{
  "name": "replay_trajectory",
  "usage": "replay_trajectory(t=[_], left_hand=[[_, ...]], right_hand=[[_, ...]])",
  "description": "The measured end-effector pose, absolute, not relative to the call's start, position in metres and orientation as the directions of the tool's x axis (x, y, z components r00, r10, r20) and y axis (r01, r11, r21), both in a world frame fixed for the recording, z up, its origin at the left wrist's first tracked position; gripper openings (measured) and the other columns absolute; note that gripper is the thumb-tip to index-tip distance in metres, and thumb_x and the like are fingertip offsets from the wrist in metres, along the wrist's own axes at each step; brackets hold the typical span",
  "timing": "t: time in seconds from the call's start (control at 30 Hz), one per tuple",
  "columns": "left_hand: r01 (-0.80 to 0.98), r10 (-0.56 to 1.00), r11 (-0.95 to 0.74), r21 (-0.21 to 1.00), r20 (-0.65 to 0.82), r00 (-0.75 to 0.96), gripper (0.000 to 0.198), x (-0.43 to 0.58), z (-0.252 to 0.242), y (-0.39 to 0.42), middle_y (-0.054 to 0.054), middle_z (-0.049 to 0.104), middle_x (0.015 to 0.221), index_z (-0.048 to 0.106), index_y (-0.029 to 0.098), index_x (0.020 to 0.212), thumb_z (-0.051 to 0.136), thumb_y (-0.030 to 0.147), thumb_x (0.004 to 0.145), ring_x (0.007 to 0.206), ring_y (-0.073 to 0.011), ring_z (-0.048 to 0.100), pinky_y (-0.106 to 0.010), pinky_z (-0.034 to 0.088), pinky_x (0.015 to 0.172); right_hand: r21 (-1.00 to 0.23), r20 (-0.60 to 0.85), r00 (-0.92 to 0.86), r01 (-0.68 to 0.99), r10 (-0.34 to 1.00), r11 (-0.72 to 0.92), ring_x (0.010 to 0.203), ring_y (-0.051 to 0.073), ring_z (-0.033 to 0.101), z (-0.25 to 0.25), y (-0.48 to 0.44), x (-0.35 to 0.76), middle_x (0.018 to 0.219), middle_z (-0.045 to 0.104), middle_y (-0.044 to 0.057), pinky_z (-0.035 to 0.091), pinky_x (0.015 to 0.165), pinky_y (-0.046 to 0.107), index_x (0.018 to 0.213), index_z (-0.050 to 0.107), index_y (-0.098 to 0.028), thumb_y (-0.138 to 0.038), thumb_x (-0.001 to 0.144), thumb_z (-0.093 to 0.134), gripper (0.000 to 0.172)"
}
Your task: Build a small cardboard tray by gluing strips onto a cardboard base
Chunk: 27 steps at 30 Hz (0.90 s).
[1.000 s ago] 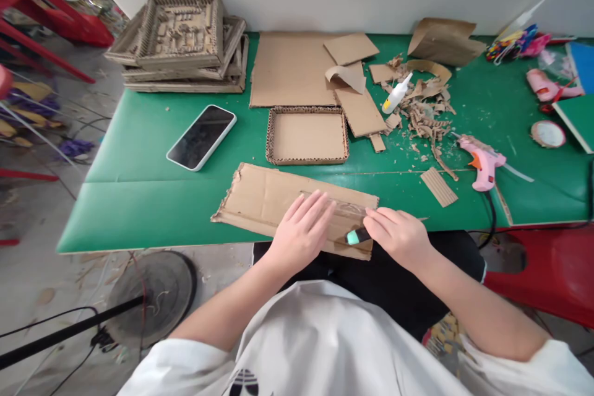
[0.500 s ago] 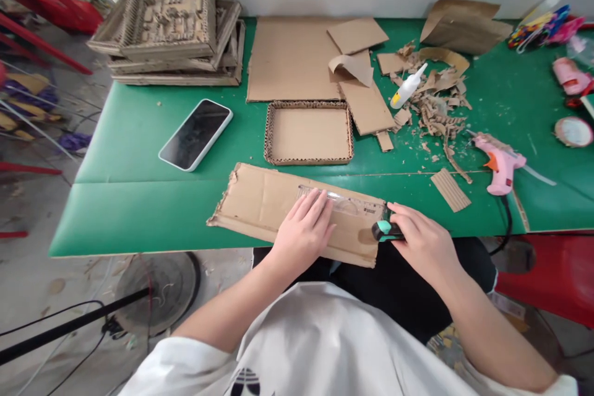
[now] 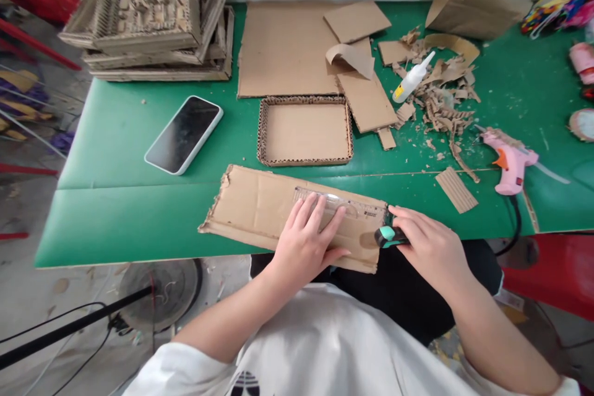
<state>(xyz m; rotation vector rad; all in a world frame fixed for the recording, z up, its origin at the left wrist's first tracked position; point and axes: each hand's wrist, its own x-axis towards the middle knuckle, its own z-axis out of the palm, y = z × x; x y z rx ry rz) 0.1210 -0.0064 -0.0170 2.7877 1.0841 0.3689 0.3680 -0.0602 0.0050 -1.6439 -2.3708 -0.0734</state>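
A long piece of cardboard (image 3: 250, 198) lies slanted at the table's front edge, its right end overhanging. On it rests a clear plastic ruler (image 3: 357, 207), near the cardboard's far edge. My left hand (image 3: 306, 238) lies over the ruler and cardboard with fingers spread, pressing them down. At the cardboard's right end, my right hand (image 3: 431, 244) is wrapped round a black and teal utility knife (image 3: 391, 236). The fingertips of that hand touch or nearly touch the ruler's right end. The knife's blade cannot be made out.
Beyond the cardboard stands a shallow cardboard tray (image 3: 304, 159), with a phone (image 3: 184, 135) to its left. Stacked cardboard frames (image 3: 148, 43) rise at the back left. Rightward are a glue bottle (image 3: 413, 77), cardboard scraps (image 3: 445, 105), a corrugated strip (image 3: 456, 189) and a pink glue gun (image 3: 513, 164).
The fingers of my left hand have spread wider and shifted slightly right along the ruler, the thumb now out to the side. My right hand keeps the knife at the cardboard's right end.
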Motion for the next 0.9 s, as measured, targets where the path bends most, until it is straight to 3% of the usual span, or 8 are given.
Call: replay_trajectory(t=[0.53,0.9], left_hand=[[0.638,0.669,-0.743,0.203,0.204,0.715,0.067,0.1221,-0.0182,-0.0067,-0.022,0.045,0.135,0.049,0.017,0.134,0.051,0.060,0.083,0.129,-0.0400,0.040,-0.055,0.037,0.105],[0.622,0.663,-0.748,0.234,0.208,0.719,0.074,0.1240,-0.0208,-0.0089,-0.018,0.036,0.139,0.047,0.027,0.137,0.049,0.071,0.076,0.131,-0.0424,0.033,-0.056,0.036,0.104]], right_hand=[[-0.147,0.208,-0.313,0.926,0.927,0.346,0.096,0.022,0.069,0.0074,-0.0594,0.3681,0.105,0.072,0.007,0.056,0.077,0.033,0.088,0.054,-0.021,-0.003,0.076,0.051,0.022],[-0.170,0.186,-0.304,0.927,0.934,0.335,0.099,0.022,0.068,0.0054,-0.0607,0.3707,0.108,0.072,0.007,0.056,0.079,0.033,0.090,0.054,-0.020,-0.002,0.075,0.051,0.023]])
